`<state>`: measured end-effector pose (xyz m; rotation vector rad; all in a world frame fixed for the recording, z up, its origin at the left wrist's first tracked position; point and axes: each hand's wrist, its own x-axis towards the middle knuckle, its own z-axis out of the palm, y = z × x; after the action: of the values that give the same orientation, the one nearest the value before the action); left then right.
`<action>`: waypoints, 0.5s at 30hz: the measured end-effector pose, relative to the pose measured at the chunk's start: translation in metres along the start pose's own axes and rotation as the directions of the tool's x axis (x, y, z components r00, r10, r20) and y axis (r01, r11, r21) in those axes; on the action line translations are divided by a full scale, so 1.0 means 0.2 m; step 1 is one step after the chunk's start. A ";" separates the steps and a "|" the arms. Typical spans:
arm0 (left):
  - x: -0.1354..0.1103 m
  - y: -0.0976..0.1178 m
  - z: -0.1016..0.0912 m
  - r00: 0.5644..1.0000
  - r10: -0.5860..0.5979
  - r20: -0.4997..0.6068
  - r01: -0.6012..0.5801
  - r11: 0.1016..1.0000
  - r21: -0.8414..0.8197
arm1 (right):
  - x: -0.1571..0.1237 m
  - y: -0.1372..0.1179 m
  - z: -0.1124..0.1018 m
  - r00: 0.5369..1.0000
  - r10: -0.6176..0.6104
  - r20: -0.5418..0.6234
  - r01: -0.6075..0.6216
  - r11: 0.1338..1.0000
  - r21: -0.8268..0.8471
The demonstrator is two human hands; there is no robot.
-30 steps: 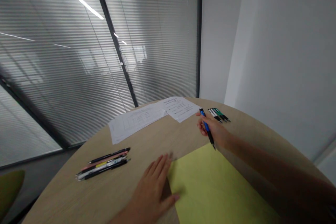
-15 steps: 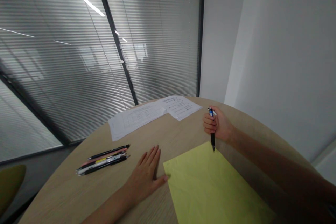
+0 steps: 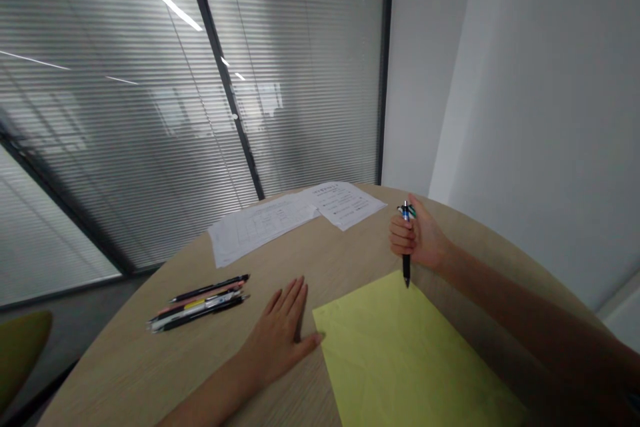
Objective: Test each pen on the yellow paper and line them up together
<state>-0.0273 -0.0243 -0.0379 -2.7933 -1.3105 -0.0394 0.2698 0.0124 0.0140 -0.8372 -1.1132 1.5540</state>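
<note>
Right fingers (image 3: 403, 235) clamped on plastic pens (image 3: 406, 267) (tapered black tip); left fingers (image 3: 291, 300) spread flat on wood-grain table (image 3: 125, 360)

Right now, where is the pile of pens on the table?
In the head view, the pile of pens lies on the left side of the wooden table, left of the person's left hand and nearer than the white papers.

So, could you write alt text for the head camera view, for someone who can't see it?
A person's right hand grips pens upright over a round wooden table, and the left hand lies flat beside a yellow sheet. A row of loose pens and printed papers lie farther off, before window blinds.
</note>
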 end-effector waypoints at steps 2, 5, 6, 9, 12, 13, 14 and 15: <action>0.00 0.00 0.00 1.000 0.006 -0.013 -0.006 1.000 0.000 | 0.00 0.00 0.00 1.000 -0.014 0.002 0.014 1.000 0.014; 0.00 -0.01 0.01 1.000 0.005 -0.020 -0.005 1.000 0.000 | -0.01 -0.02 0.01 1.000 -0.016 -0.004 0.016 0.999 0.044; 0.00 -0.01 0.01 1.000 0.003 -0.018 -0.003 1.000 0.002 | -0.01 -0.03 0.02 1.000 -0.013 -0.009 0.013 0.998 0.055; 0.00 -0.01 0.01 1.000 0.000 -0.011 0.001 1.000 0.009 | 0.00 -0.05 0.01 0.999 0.020 -0.030 -0.017 0.994 0.106; 0.00 -0.01 0.01 1.000 -0.003 -0.005 0.003 1.000 0.012 | 0.02 -0.09 -0.06 0.994 0.065 -0.085 -0.054 0.990 0.129; 0.00 -0.01 0.01 1.000 -0.003 -0.004 0.003 1.000 0.011 | 0.03 -0.10 -0.09 0.991 0.071 -0.114 -0.058 0.992 0.115; 0.00 -0.02 0.01 1.000 -0.002 -0.005 0.002 1.000 0.009 | 0.03 -0.12 -0.13 0.987 0.067 -0.147 -0.053 0.994 0.092; 0.00 -0.02 0.02 1.000 -0.002 -0.007 0.002 1.000 0.005 | 0.03 -0.14 -0.17 0.983 0.049 -0.179 -0.036 0.997 0.071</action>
<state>-0.0295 -0.0215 -0.0408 -2.7852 -1.3099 -0.0457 0.3083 0.0291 0.0291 -0.9414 -0.9130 1.5098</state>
